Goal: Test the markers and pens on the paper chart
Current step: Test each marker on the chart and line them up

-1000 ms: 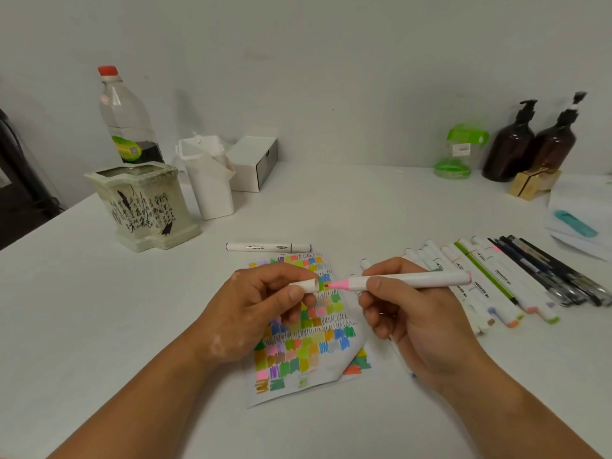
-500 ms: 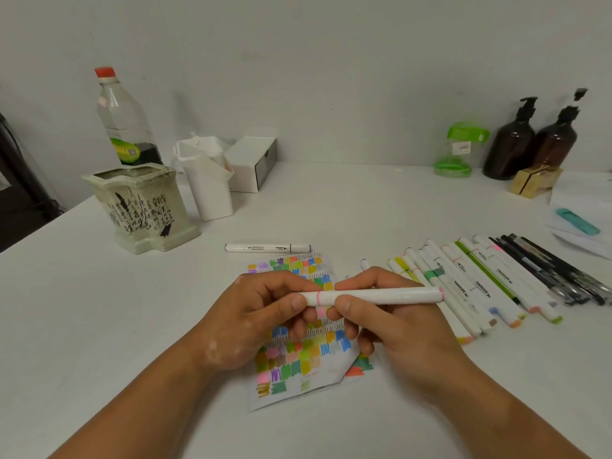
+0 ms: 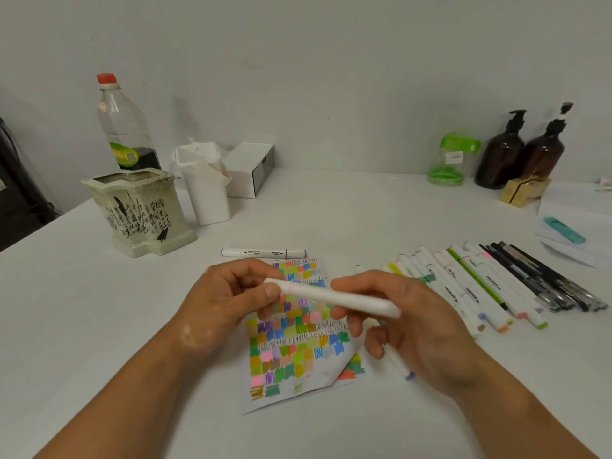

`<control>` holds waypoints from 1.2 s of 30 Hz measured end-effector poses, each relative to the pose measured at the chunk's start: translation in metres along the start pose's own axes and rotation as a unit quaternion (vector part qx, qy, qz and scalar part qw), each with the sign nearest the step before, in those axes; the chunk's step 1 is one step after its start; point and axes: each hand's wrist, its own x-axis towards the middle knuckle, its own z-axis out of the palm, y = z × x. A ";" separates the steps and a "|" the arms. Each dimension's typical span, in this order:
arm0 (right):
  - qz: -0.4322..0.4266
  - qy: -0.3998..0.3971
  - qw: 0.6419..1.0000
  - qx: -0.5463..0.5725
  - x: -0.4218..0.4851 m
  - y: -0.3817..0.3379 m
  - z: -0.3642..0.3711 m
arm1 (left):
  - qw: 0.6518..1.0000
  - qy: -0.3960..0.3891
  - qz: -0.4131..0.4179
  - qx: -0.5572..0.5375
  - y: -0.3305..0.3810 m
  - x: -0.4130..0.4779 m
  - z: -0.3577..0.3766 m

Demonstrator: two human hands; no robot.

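Item under test: one white marker, capped, held in both hands and tilted slightly down to the right, over the upper part of the paper chart. My left hand pinches its pink-banded end between thumb and curled fingers. My right hand has its fingers curled round the other end. The chart lies on the table beneath the grip, lower right corner folded up. A single marker lies just beyond the chart, and the row of markers and pens lies right of my right hand.

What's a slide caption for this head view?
Left hand and right hand hold a capped marker above the chart.
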 end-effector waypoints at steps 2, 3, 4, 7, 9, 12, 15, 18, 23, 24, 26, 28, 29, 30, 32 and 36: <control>0.042 -0.011 0.997 -0.068 -0.001 -0.004 0.002 | 1.000 0.005 0.003 0.006 -0.001 -0.001 -0.001; 0.066 -0.008 0.990 -0.126 -0.001 -0.004 0.006 | 1.000 0.003 0.003 0.010 0.000 -0.001 0.001; 0.085 -0.001 0.978 -0.188 -0.001 -0.004 0.010 | 1.000 -0.002 0.003 0.015 0.001 -0.001 0.003; 0.089 0.019 0.935 -0.342 -0.002 -0.003 0.022 | 1.000 -0.011 0.007 0.025 0.003 0.000 0.007; 0.070 0.047 0.900 -0.429 -0.004 -0.006 0.023 | 0.999 0.000 0.011 0.046 0.004 -0.001 0.007; 0.053 0.145 0.847 -0.509 -0.005 -0.016 0.001 | 0.990 0.056 0.011 0.131 0.004 -0.001 0.006; 0.095 0.200 0.764 -0.606 -0.001 -0.026 -0.030 | 0.961 0.134 0.012 0.241 -0.002 0.002 0.005; 0.150 0.184 0.714 -0.659 0.005 -0.024 -0.051 | 0.942 0.166 0.019 0.292 -0.006 0.003 0.005; 0.181 0.158 0.674 -0.699 0.011 -0.012 -0.062 | 0.932 0.172 0.026 0.319 -0.007 0.002 0.005; 0.182 0.161 0.661 -0.710 0.013 -0.012 -0.062 | 0.929 0.177 0.024 0.323 -0.008 0.002 0.005; 0.173 0.169 0.647 -0.723 0.021 -0.014 -0.060 | 0.923 0.187 0.026 0.334 -0.008 0.003 0.004; 0.147 0.174 0.652 -0.723 0.036 -0.018 -0.054 | 0.917 0.195 0.033 0.347 -0.008 0.004 0.004; 0.127 0.172 0.659 -0.721 0.046 -0.020 -0.049 | 0.914 0.198 0.033 0.352 -0.008 0.004 0.003; 0.102 0.166 0.670 -0.716 0.058 -0.022 -0.043 | 0.913 0.199 0.032 0.354 -0.008 0.005 0.003; 0.058 0.136 0.696 -0.702 0.085 -0.021 -0.028 | 0.913 0.190 0.025 0.360 -0.009 0.005 0.003; 0.036 0.024 0.728 -0.684 0.141 -0.002 0.004 | 0.914 0.174 0.017 0.366 -0.010 0.004 0.004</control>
